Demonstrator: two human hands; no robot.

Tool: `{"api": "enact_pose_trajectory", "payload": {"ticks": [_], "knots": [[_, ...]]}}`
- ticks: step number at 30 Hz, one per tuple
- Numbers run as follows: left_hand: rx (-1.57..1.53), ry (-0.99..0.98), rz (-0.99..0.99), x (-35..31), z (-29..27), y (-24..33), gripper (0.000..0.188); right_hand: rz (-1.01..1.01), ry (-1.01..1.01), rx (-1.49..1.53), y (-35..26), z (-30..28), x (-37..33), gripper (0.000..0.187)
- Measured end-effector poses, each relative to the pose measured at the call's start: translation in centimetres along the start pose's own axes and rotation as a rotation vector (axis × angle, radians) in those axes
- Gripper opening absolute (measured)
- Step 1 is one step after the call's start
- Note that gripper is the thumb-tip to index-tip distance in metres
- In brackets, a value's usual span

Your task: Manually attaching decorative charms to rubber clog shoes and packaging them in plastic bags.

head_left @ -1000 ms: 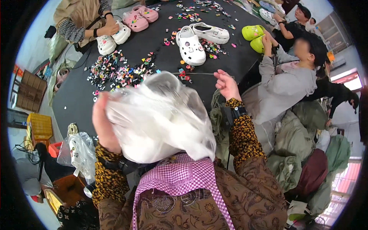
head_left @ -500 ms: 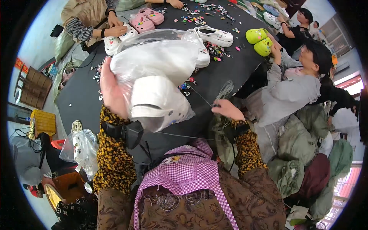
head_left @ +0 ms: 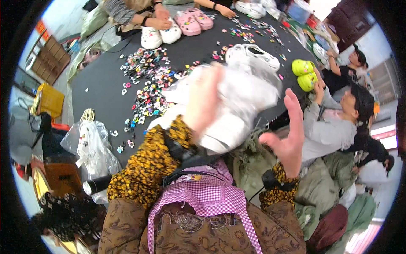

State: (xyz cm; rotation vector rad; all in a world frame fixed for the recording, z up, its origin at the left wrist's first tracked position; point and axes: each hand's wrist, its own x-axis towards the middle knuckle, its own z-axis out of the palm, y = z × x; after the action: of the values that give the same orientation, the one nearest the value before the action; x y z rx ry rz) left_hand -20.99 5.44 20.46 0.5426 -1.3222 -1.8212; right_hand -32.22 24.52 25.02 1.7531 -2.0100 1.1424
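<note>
My left hand [head_left: 207, 99], smeared by motion, is at the left side of a clear plastic bag with white clogs [head_left: 249, 91] in it. Its fingers point up, and I cannot make out whether they grip the bag. The bag is blurred too, over the table's near right part; one white clog [head_left: 222, 135] hangs low, close to my apron. To the right of the bag my right hand [head_left: 289, 135] is raised with fingers up and thumb apart, holding nothing. Just beyond the bag is another white clog pair [head_left: 253, 57].
Loose colourful shoe charms [head_left: 148, 91] cover part of the dark table [head_left: 101, 99]. Across it, a person's hands touch white clogs [head_left: 160, 34] beside pink clogs [head_left: 192, 21]. On the right a co-worker holds lime clogs [head_left: 304, 75]. A bagged white clog [head_left: 84, 142] hangs at left; sacks [head_left: 321, 182] lie right.
The bagged clogs and my left hand have swung right, uncovering the charm pile. My right hand has risen and spread away from the thin string it was at. My view has shifted left.
</note>
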Motion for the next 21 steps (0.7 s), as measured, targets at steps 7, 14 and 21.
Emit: {"api": "enact_pose_trajectory", "payload": {"ticks": [7, 14, 21], "knots": [[0.003, -0.282, 0.096, -4.2, 3.0, 1.4, 0.020, 0.088, -0.180, -0.146, -1.8, 2.4, -0.3, 0.070], [-0.018, -0.315, 0.068, -4.6, 4.5, -1.7, 0.023, 0.229, -0.195, -0.100, -0.3, 2.9, -3.3, 0.038], [0.109, -0.310, -0.009, -4.5, 3.7, -4.2, 0.024, 0.396, 0.044, 0.208, -0.9, 5.2, -3.0, 0.032]]}}
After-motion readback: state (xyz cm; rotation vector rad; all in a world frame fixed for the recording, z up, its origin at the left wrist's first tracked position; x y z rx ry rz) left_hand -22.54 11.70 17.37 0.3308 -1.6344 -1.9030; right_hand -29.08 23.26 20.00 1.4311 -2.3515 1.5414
